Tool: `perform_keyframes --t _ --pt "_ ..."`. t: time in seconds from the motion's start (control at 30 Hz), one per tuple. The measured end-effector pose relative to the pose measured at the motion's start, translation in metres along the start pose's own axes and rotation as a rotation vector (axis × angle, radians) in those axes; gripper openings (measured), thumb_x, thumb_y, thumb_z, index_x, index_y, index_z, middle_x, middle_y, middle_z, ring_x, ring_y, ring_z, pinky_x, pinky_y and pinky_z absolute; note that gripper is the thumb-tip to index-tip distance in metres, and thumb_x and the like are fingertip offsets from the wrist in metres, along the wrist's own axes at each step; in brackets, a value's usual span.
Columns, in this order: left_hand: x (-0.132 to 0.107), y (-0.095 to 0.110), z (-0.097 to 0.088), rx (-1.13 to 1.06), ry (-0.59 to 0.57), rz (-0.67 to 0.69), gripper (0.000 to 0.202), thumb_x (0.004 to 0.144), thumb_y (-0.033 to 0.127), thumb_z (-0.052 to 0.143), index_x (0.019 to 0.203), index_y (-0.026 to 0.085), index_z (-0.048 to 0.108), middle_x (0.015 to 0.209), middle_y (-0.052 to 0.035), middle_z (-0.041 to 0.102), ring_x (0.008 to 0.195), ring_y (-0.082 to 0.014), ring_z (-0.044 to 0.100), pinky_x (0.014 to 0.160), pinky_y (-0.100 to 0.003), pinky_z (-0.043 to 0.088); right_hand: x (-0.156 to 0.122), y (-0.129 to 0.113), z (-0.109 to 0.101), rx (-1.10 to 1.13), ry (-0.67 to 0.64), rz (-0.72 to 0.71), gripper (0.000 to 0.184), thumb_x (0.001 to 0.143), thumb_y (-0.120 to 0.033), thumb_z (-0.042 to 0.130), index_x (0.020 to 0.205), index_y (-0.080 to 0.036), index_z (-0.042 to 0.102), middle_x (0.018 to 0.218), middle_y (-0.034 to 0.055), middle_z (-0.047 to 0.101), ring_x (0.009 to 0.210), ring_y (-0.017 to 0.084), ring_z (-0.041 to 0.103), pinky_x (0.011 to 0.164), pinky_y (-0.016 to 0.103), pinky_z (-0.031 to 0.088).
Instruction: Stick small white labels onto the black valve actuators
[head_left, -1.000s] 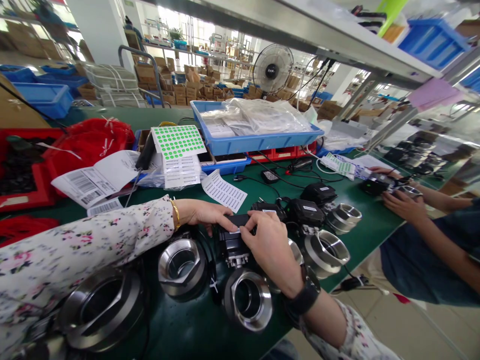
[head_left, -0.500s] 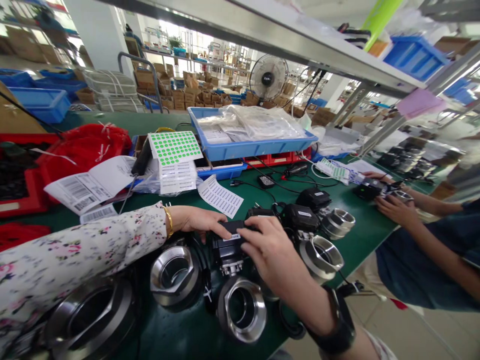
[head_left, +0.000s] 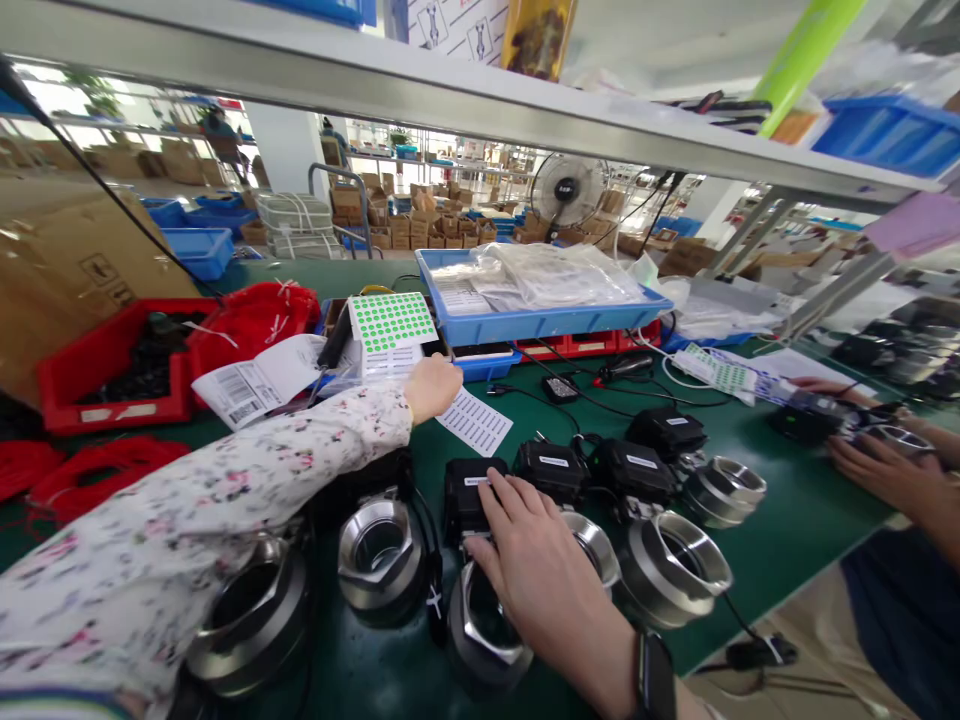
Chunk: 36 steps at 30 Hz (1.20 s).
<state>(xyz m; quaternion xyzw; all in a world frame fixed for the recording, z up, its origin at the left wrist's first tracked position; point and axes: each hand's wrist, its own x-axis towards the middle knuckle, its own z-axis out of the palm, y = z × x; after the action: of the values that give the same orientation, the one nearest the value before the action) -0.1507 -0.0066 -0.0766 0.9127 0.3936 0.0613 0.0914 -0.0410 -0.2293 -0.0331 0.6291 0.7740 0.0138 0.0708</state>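
The left arm (head_left: 225, 500) wears a long white sleeve printed with small pink and dark flowers; the right wrist carries a black watch (head_left: 654, 675).

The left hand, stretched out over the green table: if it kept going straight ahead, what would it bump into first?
Probably the sheet of green dot stickers just beyond the left hand, with the blue tray farther back; depth is hard to judge.

Fingers, print and edges being lost from sight

The left hand (head_left: 433, 385) is being shown from behind, its fingertips hidden at the label sheets (head_left: 390, 335), so its grip cannot be judged. Print on the white label strip (head_left: 475, 421) is too small to be read. The steel fitting (head_left: 480, 630) is being partly covered by the right hand (head_left: 536, 575). A co-worker's hands (head_left: 874, 465) are being cut off at the right edge.
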Motion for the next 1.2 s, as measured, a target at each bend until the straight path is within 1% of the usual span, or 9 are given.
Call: perform_keyframes --t 0.17,0.27,0.43,0.53,0.67,0.83,0.9,1.0,1.2 --pt "0.013 0.011 0.045 0.086 0.145 -0.084 0.032 0.078 0.006 0.042 0.105 -0.004 0.054 0.093 -0.024 0.056 0.099 -0.0367 0.049 0.087 -0.045 0.028 0.002 -0.001 -0.002 -0.01 -0.048 0.03 0.049 0.096 -0.039 0.036 0.134 -0.012 0.05 0.139 0.0077 0.04 0.123 0.027 0.036 0.098 0.046 0.036" --pt "0.02 0.009 0.041 0.016 0.167 -0.118 0.029 0.078 0.009 0.043 0.102 0.002 0.058 0.088 -0.0182 0.059 0.093 -0.0333 0.053 0.084 -0.044 0.031 0.002 0.005 0.002 0.022 -0.018 0.006 0.044 0.095 -0.036 0.038 0.129 -0.013 0.055 0.133 0.0072 0.046 0.12 0.026 0.04 0.097 0.045 0.039" --pt "-0.008 -0.007 -0.053 -0.191 0.236 0.001 0.027 0.079 0.017 0.051 0.102 0.018 0.065 0.1 -0.0016 0.062 0.091 -0.0163 0.055 0.077 -0.028 0.038 0.009 0.036 -0.028 0.175 0.53 -0.113 0.044 0.092 -0.033 0.045 0.128 -0.008 0.05 0.134 0.011 0.044 0.121 0.024 0.042 0.1 0.042 0.04" --pt "-0.052 -0.008 -0.126 -0.502 0.326 0.226 0.014 0.076 0.008 0.054 0.085 0.006 0.065 0.077 -0.0023 0.059 0.072 -0.0107 0.052 0.066 -0.023 0.036 0.028 0.053 -0.074 0.229 0.8 0.063 0.056 0.085 -0.046 0.055 0.129 -0.013 0.049 0.124 0.0117 0.051 0.115 0.024 0.05 0.1 0.039 0.042" --pt "-0.108 0.007 -0.177 -0.729 0.313 0.336 0.012 0.074 -0.002 0.052 0.081 0.004 0.06 0.07 -0.0004 0.054 0.065 -0.0065 0.047 0.063 -0.02 0.035 0.059 0.041 -0.119 0.913 0.674 -0.018 0.074 0.071 -0.043 0.071 0.135 -0.027 0.038 0.134 0.0081 0.043 0.119 0.021 0.048 0.102 0.036 0.042" --pt "-0.143 0.027 -0.156 -1.414 0.521 0.066 0.03 0.079 0.014 0.061 0.108 0.007 0.054 0.099 -0.0064 0.059 0.082 -0.0121 0.055 0.07 -0.024 0.045 0.069 0.001 -0.121 1.531 0.3 0.121 0.046 0.062 -0.039 0.079 0.098 -0.014 0.067 0.097 0.0116 0.064 0.075 0.024 0.063 0.067 0.043 0.054" --pt "-0.147 0.033 -0.136 -1.8 0.404 -0.096 0.046 0.077 0.031 0.069 0.113 0.011 0.05 0.109 -0.0083 0.057 0.093 -0.0162 0.056 0.076 -0.031 0.048 0.071 -0.003 -0.113 1.669 0.291 0.081 0.044 0.063 -0.037 0.079 0.096 -0.011 0.066 0.096 0.0126 0.064 0.077 0.024 0.063 0.068 0.04 0.053" --pt "-0.148 0.04 -0.11 -1.892 0.326 -0.199 0.04 0.07 0.031 0.075 0.097 0.007 0.06 0.102 -0.0104 0.059 0.088 -0.0139 0.057 0.078 -0.027 0.048 0.074 0.003 -0.103 1.71 0.248 0.038 0.043 0.067 -0.038 0.076 0.096 -0.009 0.064 0.096 0.0137 0.064 0.078 0.022 0.062 0.071 0.038 0.051" --pt "-0.147 0.057 -0.094 -1.728 0.439 -0.273 0.042 0.065 0.039 0.074 0.084 0.005 0.058 0.073 -0.0038 0.05 0.053 -0.003 0.035 0.038 -0.013 0.018 0.071 0.01 -0.097 1.542 0.234 -0.078 0.045 0.075 -0.044 0.067 0.101 -0.008 0.058 0.096 0.0136 0.061 0.079 0.02 0.059 0.071 0.035 0.047"
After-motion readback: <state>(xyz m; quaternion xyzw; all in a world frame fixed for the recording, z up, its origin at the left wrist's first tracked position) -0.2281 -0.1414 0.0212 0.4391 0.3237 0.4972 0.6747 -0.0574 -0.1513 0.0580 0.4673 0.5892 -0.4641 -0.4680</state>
